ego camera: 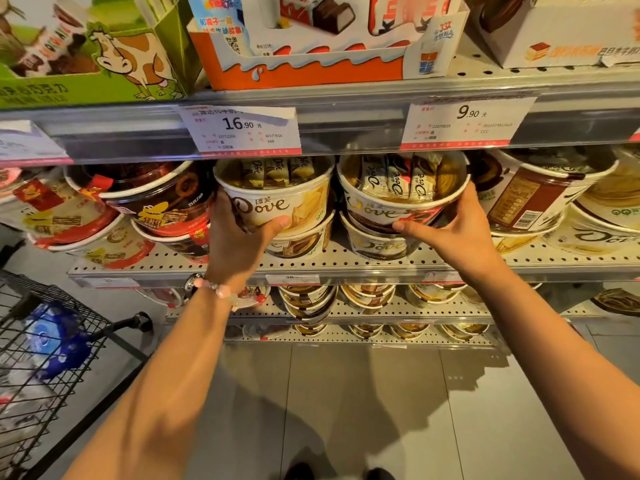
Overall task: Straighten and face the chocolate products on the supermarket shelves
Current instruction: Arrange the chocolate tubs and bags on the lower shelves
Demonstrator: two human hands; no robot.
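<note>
Two stacks of round Dove chocolate tubs stand on the middle shelf (346, 263). My left hand (235, 237) grips the top cream-and-gold Dove tub (298, 199) of the left stack, thumb on its front under the logo. My right hand (457, 230) grips the top Dove tub with a red band (388, 202) of the right stack, thumb under its front, fingers round its right side. Both tubs tilt forward, showing wrapped Dove pieces through clear lids. A lower tub (301, 242) sits under the left one, another lower tub (377, 245) under the right one.
Red-and-brown chocolate tubs (162, 202) crowd the shelf to the left, more Dove tubs (540, 199) to the right. Kinder boxes (311, 39) and a green cow box (93, 53) sit on the upper shelf. A wire cart (45, 344) stands at lower left. More tubs fill the lower shelves.
</note>
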